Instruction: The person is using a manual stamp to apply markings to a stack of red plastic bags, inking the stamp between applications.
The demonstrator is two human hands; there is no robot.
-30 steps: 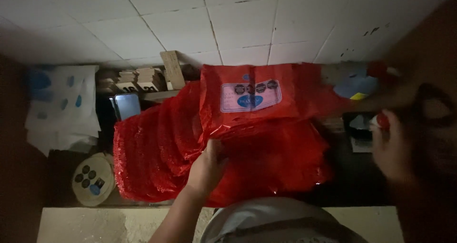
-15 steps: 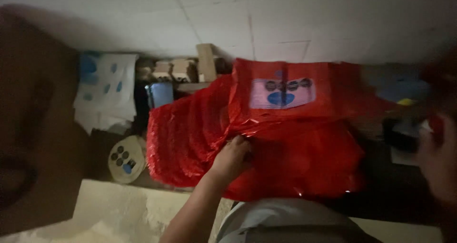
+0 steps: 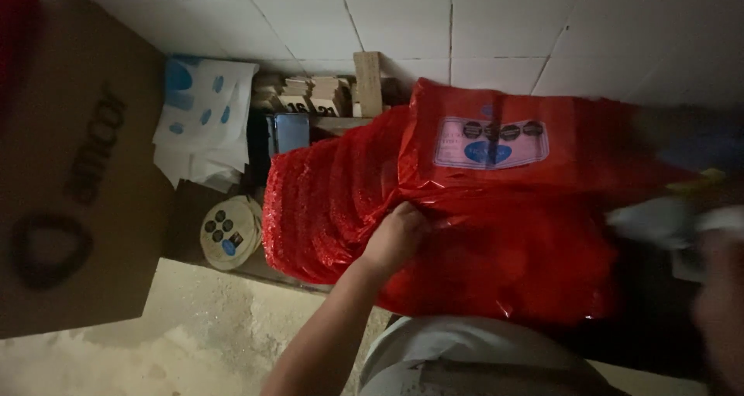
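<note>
A thick stack of shiny red plastic bags [image 3: 496, 233] lies on a dark shelf, and the top one carries a pale label with blue marks [image 3: 490, 142]. My left hand [image 3: 395, 237] pinches a fold of the red plastic near the stack's middle. My right hand [image 3: 721, 303] is a dark blur at the right edge. A blurred white thing [image 3: 659, 218] sits just above it. Whether the right hand holds that white thing is unclear.
A large brown cardboard box [image 3: 70, 171] fills the left side. White bags with blue spots [image 3: 205, 121] hang at the back left, with a round pale disc [image 3: 229, 229] below them. Small wooden blocks [image 3: 310, 94] and an upright wooden slat [image 3: 368, 82] stand against the white tiled wall. A pale concrete ledge [image 3: 225, 326] runs along the front.
The view has swung left, bringing the cardboard box in. My left hand stays gripping the red bags. My right hand has dropped toward the lower right edge and is blurred.
</note>
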